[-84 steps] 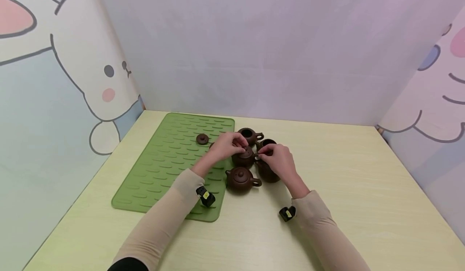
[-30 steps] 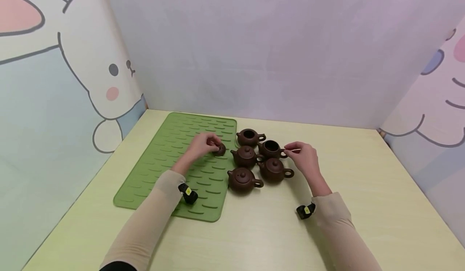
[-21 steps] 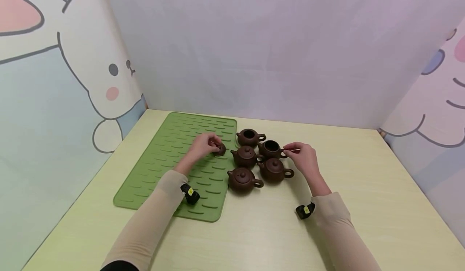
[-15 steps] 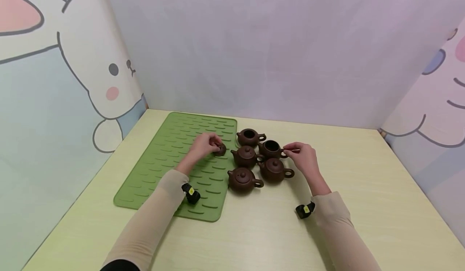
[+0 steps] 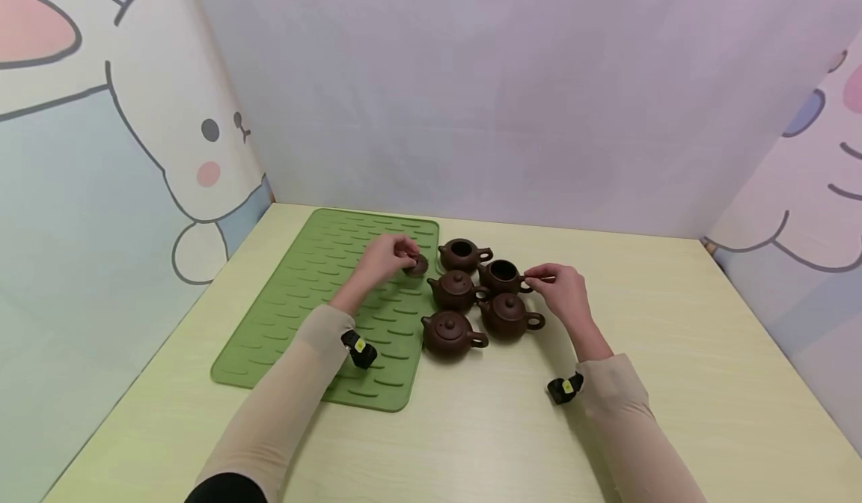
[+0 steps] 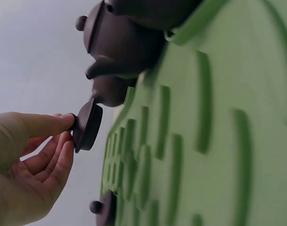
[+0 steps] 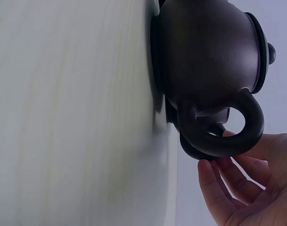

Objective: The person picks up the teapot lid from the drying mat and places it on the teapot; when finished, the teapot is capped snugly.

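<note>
My left hand [image 5: 380, 261] pinches a small dark brown teapot lid [image 5: 419, 266] by its knob, between thumb and fingertips. In the left wrist view the lid [image 6: 89, 127] is tilted and held above the mat. At the right, my right hand [image 5: 560, 291] pinches the handle of a lidless brown teapot [image 5: 496, 282], which stands on the table. The right wrist view shows the fingers [image 7: 211, 188] partly behind the handle of a nearer lidded teapot [image 7: 209, 56]. A second lidless teapot [image 5: 463, 265] stands at the back.
Three lidded teapots, at front left [image 5: 449, 340], front right [image 5: 506, 323] and middle left [image 5: 453, 296], stand close together. A green ridged mat [image 5: 289, 323] covers the table's left side. Another lid [image 6: 105, 209] lies on it in the left wrist view.
My left hand went from the middle-left teapot to a lid on the mat, then lifted it up and rightward. My right hand moved right to the lidless teapot's handle and stays there.
</note>
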`<state>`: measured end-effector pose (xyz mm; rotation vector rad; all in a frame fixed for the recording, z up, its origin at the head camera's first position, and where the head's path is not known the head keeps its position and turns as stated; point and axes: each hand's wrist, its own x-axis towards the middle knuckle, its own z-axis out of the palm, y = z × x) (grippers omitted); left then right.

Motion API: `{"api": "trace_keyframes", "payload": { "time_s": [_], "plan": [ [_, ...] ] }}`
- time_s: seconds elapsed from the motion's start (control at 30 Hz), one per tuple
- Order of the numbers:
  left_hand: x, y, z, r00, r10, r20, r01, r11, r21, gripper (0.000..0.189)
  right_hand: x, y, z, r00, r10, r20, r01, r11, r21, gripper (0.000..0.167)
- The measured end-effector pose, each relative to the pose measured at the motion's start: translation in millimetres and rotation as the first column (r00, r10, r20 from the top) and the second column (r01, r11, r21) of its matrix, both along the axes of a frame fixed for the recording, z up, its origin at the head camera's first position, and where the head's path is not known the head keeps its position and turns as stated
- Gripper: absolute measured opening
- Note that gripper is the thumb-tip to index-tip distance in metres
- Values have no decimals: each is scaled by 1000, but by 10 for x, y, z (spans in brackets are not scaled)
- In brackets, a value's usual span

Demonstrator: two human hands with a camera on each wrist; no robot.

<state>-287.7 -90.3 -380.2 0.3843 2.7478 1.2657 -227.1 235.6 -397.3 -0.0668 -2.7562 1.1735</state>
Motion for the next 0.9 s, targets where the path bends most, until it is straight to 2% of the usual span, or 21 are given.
{"api": "trace_keyframes", "payload": {
  "time_s": [0.2,0.37,0.67,0.9],
  "plan": [
    [-19,146,160,999,-23,-24,22,999,-26,19,-2,9,-5,1000,-4,1,4,1000,-3,19],
    [-11,307,258,998,-54,-36,54,999,-10,18,-12,21,-9,1000,-3,-2,3,1000,9,19],
    [-34,577,337,991,-114,-71,114,993,-8,15,-4,-6,-18,1000,-7,13,7,1000,-1,19],
    [-46,797,364,979,-186,-88,185,983,-16,15,6,-41,-5,1000,-3,2,3,1000,-2,17]
  ]
}}
